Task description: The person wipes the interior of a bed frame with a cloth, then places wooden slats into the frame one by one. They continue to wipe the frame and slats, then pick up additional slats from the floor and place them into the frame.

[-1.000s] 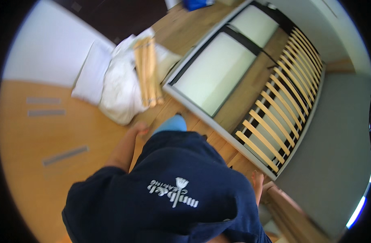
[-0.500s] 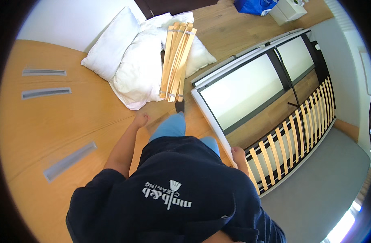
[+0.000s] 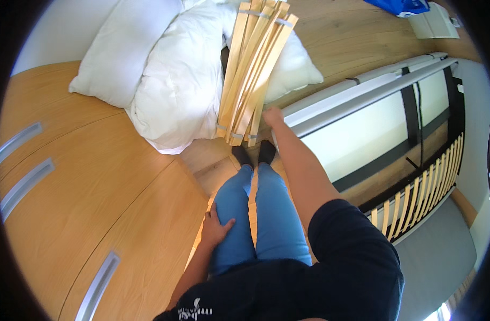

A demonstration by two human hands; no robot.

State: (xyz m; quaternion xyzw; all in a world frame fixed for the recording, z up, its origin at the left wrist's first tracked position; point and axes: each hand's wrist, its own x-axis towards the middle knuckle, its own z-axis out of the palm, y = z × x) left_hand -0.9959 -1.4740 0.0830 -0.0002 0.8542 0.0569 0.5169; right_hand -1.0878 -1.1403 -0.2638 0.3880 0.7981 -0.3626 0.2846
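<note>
My left hand (image 3: 215, 229) rests on my left thigh with its fingers apart, holding nothing. My right hand (image 3: 273, 116) is stretched far forward, its fingers curled, between the near end of a bundle of wooden slats (image 3: 250, 80) and the near corner of a bed frame (image 3: 357, 107). What those fingers hold, if anything, is hidden. Grey ties or caps band the slats at both ends, and the bundle lies across white bedding. On the right the frame is raised and tilted, with a grey-white edge, black straps and a row of fitted curved slats (image 3: 427, 187).
A wooden drawer front (image 3: 122, 176) with metal recessed handles (image 3: 28, 187) runs along my left. A white pillow (image 3: 127, 53) and duvet (image 3: 181, 75) lie ahead. A grey mattress (image 3: 437, 257) is at the right. Beyond stand a blue bag (image 3: 400, 6) and a white box (image 3: 432, 24).
My right hand has moved forward from the frame's near side to beside the loose slats. My left hand has come onto my thigh. I now lean further forward, and both feet show.
</note>
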